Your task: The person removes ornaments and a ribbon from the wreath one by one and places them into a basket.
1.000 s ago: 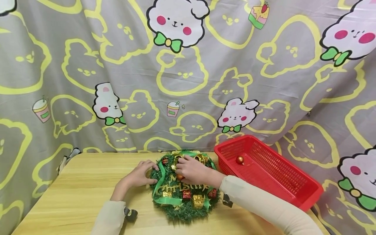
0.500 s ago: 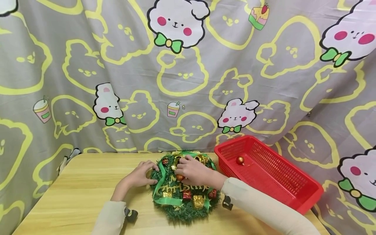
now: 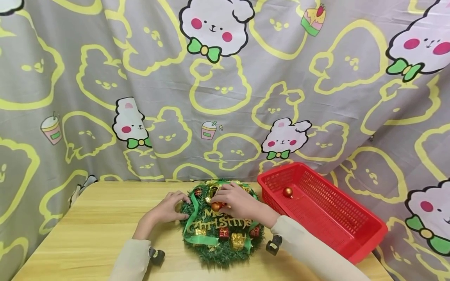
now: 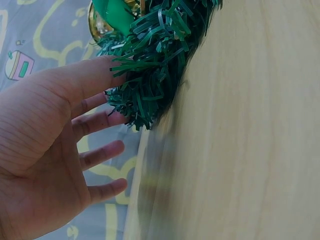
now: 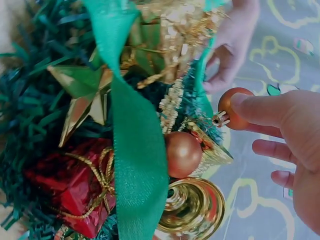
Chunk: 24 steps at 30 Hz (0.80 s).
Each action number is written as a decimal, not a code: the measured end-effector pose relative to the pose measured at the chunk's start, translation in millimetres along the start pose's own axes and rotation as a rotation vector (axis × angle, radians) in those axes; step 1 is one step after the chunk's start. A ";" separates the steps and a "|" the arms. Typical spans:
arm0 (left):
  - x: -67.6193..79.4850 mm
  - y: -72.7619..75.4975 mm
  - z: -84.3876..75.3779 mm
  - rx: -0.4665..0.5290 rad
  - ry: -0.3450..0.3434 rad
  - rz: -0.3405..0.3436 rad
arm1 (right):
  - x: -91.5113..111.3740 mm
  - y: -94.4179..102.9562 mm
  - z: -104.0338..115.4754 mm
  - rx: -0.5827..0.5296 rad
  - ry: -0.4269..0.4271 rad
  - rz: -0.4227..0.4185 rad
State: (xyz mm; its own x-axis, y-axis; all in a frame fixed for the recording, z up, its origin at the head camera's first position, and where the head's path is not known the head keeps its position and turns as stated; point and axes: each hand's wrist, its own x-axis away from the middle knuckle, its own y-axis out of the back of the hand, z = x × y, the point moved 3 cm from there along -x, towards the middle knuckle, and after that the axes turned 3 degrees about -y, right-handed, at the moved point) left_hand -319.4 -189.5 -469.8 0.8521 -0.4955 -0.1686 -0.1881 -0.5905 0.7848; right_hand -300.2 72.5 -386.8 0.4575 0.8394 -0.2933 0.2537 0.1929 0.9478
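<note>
We take the round green tinsel wreath (image 3: 225, 255) as the reference; it lies on the yellow wood-grain table (image 3: 98, 222). Over the wreath's upper middle, our right hand (image 3: 240, 201) pinches one shiny copper-coloured ball ornament (image 5: 235, 107) between thumb and fingers, its small gold cap turned toward the wreath; we cannot tell whether the ball touches the greenery. Our left hand (image 3: 166, 208) rests at the wreath's left edge, thumb and fingers spread wide, touching the greenery without a closed grip.

On the wreath we find gold "Christmas" lettering (image 3: 221, 223), partly covered, a green fabric ribbon (image 3: 202, 240), a red foil gift box (image 3: 223, 233) and a second copper-coloured ball (image 5: 182, 155) beside a gold bell (image 5: 195, 210). Right of the wreath stands a red perforated plastic basket (image 3: 316, 218) containing another coppery ball (image 3: 288, 192).
</note>
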 end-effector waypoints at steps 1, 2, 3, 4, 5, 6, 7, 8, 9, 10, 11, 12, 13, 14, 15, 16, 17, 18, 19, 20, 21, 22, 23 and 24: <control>0.0 0.3 -0.2 -0.001 0.000 -0.002 | 1.0 1.2 -1.7 -0.019 -0.014 -0.009; 0.0 0.5 -0.3 -0.004 -0.001 -0.003 | 1.9 2.4 -3.4 -0.033 -0.027 -0.017; 0.0 0.6 -0.5 -0.006 -0.002 -0.003 | 2.9 3.5 -4.9 -0.049 -0.040 -0.024; 0.0 0.8 -0.5 -0.007 -0.003 -0.003 | 3.9 4.5 -6.3 -0.061 -0.052 -0.031; -0.1 0.9 -0.5 -0.009 -0.004 -0.002 | 5.1 5.9 -7.6 -0.077 -0.064 -0.039; -0.2 0.9 -0.6 -0.009 -0.005 -0.001 | 6.3 7.5 -8.9 -0.092 -0.074 -0.048; -0.5 1.0 -0.9 -0.008 -0.007 0.000 | 7.6 9.5 -10.3 -0.107 -0.085 -0.060; -0.8 1.1 -1.2 -0.006 -0.010 0.001 | 8.7 12.0 -11.6 -0.121 -0.098 -0.070; -1.3 1.2 -1.5 -0.004 -0.013 0.001 | 9.9 14.7 -12.9 -0.135 -0.110 -0.082; -1.2 1.4 -1.4 -0.003 -0.012 0.000 | 10.9 17.2 -14.1 -0.145 -0.119 -0.096; -1.1 1.7 -1.4 0.000 -0.009 -0.001 | 11.7 19.8 -15.3 -0.152 -0.126 -0.108; -1.0 1.9 -1.5 0.002 -0.006 -0.003 | 12.6 22.4 -16.8 -0.157 -0.132 -0.123; -0.9 2.1 -1.4 0.003 -0.003 -0.004 | 13.4 25.1 -18.3 -0.164 -0.138 -0.137; -0.6 2.3 -1.3 0.003 0.000 -0.005 | 14.3 27.9 -19.8 -0.174 -0.141 -0.152; -0.4 2.3 -1.1 0.003 0.003 -0.004 | 15.3 30.6 -21.6 -0.176 -0.145 -0.168; -0.2 2.3 -1.1 0.004 0.005 -0.004 | 16.6 33.3 -23.8 -0.179 -0.151 -0.180; 0.0 2.2 -1.2 0.006 0.006 -0.002 | 17.9 36.3 -25.7 -0.189 -0.155 -0.192; 0.2 1.9 -1.1 0.005 0.004 0.000 | 19.5 39.1 -28.0 -0.198 -0.160 -0.204; 0.2 1.7 -1.0 0.006 0.002 0.003 | 21.0 42.1 -30.3 -0.209 -0.166 -0.215; 0.2 1.4 -0.8 0.007 -0.001 0.005 | 22.7 44.9 -32.8 -0.214 -0.175 -0.224; -0.1 1.2 -0.5 0.007 -0.002 0.005 | 24.2 47.9 -35.4 -0.218 -0.183 -0.230; -0.3 1.1 -0.3 0.007 -0.002 0.004 | 25.7 51.3 -37.8 -0.228 -0.189 -0.237; -0.5 0.9 0.1 0.007 -0.002 0.002 | 27.2 54.7 -40.0 -0.238 -0.195 -0.244; -0.7 0.7 0.6 0.003 -0.004 0.002 | 28.7 58.0 -42.6 -0.238 -0.201 -0.249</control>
State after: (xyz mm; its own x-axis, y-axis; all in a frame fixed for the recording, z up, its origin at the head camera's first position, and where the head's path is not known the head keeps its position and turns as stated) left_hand -320.4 -189.9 -469.4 0.8497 -0.4993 -0.1695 -0.1913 -0.5915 0.7832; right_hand -308.6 129.4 -335.0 0.5704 0.6406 -0.5140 0.1841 0.5102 0.8401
